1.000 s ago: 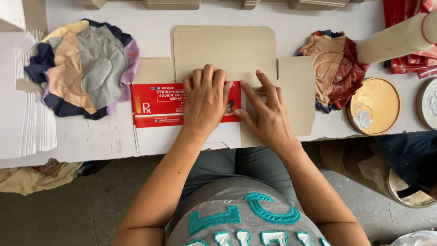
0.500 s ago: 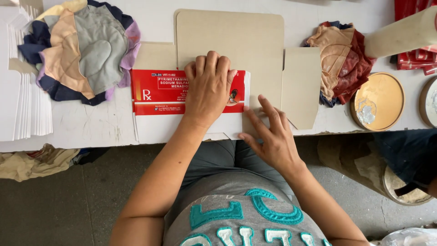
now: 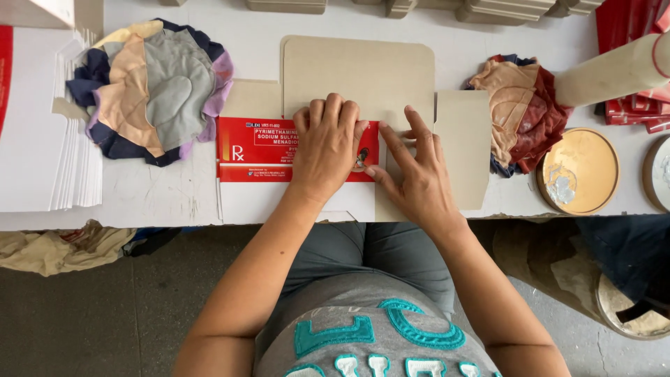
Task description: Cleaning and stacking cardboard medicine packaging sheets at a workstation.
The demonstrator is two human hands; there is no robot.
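Observation:
A flat unfolded carton blank (image 3: 363, 73) lies on the white table (image 3: 160, 195), brown inside up, with one red and white printed panel (image 3: 255, 150) folded over toward me. My left hand (image 3: 328, 143) presses flat on the red panel, fingers spread. My right hand (image 3: 415, 171) rests beside it on the brown card, index finger and thumb touching the panel's right end. Neither hand grips anything.
A bundle of patchwork rags (image 3: 150, 87) lies at the left, next to a stack of white flat cartons (image 3: 42, 167). Another rag bundle (image 3: 523, 112) lies at the right by a round tin of paste (image 3: 579, 171) and a cardboard tube (image 3: 614, 70). Red cartons (image 3: 628, 28) sit far right.
My right hand came back from the table's front edge onto the card beside the left hand. The left hand stayed pressed on the red panel.

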